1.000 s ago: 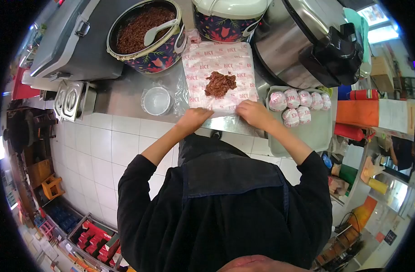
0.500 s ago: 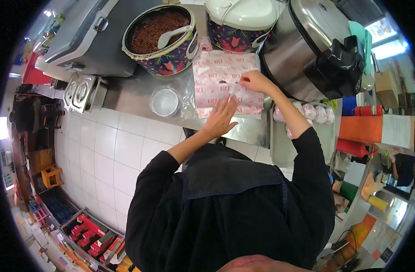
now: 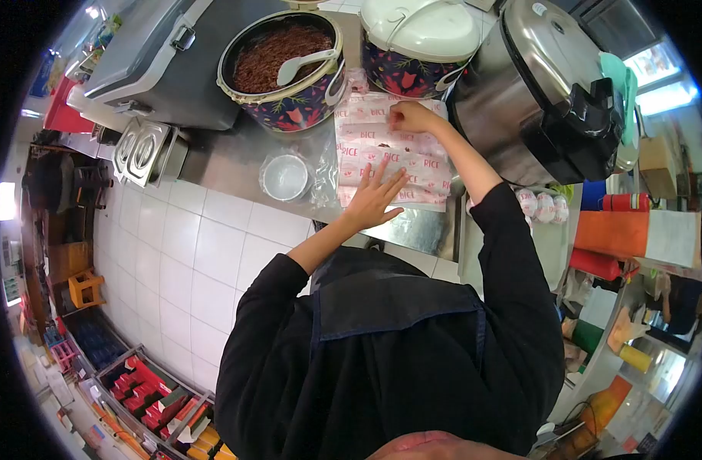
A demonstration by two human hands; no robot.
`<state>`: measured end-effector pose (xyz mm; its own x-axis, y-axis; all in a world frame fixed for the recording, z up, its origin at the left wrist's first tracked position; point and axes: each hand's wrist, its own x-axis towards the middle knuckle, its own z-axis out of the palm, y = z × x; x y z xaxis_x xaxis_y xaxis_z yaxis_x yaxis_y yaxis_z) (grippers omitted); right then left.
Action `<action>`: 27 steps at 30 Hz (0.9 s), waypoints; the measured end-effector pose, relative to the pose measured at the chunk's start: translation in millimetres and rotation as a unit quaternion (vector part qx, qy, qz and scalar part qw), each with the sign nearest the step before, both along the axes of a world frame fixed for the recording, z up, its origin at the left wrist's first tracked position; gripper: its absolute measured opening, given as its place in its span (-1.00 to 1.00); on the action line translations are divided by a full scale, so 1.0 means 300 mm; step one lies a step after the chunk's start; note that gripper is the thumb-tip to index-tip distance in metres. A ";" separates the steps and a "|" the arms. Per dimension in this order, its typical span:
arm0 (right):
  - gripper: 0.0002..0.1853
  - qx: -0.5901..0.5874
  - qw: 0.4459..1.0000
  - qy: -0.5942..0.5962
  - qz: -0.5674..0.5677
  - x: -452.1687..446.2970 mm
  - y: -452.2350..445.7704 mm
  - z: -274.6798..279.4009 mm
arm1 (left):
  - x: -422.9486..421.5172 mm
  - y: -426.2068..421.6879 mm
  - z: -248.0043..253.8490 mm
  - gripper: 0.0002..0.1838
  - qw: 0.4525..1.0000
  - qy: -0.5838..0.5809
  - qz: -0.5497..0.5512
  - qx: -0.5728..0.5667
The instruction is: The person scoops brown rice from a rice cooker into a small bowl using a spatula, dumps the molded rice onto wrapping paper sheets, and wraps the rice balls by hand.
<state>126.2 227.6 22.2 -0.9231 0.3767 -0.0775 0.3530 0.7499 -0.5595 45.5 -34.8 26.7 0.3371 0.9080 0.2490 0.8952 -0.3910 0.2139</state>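
Note:
Printed wrapping paper [image 3: 352, 172], white with red "RICE" lettering, lies in layered sheets on the metal counter. Small dark bits of food show at a fold in its middle. My left hand [image 3: 375, 201] rests flat on the near part of the paper, fingers spread. Farther back, my right hand [image 3: 414, 119] is over the paper with its fingers curled together and fingertips down; what they pinch, if anything, is hidden. Behind the paper to the left stands a flowered pot of dark reddish-brown rice [image 3: 270, 57], a white rice paddle [image 3: 305, 64] lying in it.
Left of the paper sit a small round bowl [image 3: 285, 178] and clear plastic. A lidded flowered pot [image 3: 420, 31] and a big steel cooker [image 3: 512, 100] stand behind. Wrapped rolls [image 3: 545, 207] lie in a tray at right. Metal pans [image 3: 145, 152] and a grey cooler [image 3: 159, 69] are left.
My right hand has moved away from me and slightly left across the paper. My left hand stays flat on the paper. The whole view has shifted a little.

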 end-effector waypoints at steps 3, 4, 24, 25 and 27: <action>-0.76 -0.114 0.992 0.012 0.048 0.030 -0.048 0.044 | -0.014 0.017 0.003 -0.25 1.000 -0.015 -0.002 -0.013; -0.78 -0.169 0.981 -0.005 0.096 0.043 -0.086 0.071 | -0.018 0.025 0.000 -0.25 1.000 -0.017 -0.004 -0.014; -0.81 -0.034 0.999 0.034 0.021 0.163 -0.405 0.112 | -0.136 0.079 -0.049 -0.55 0.956 -0.290 0.006 -0.048; -0.81 -0.034 0.999 0.033 0.018 0.169 -0.413 0.092 | -0.128 0.067 -0.050 -0.54 0.960 -0.276 0.042 -0.026; -0.76 0.078 0.986 0.140 0.034 0.185 -0.438 0.050 | -0.103 0.057 -0.035 -0.57 0.974 -0.197 0.079 0.079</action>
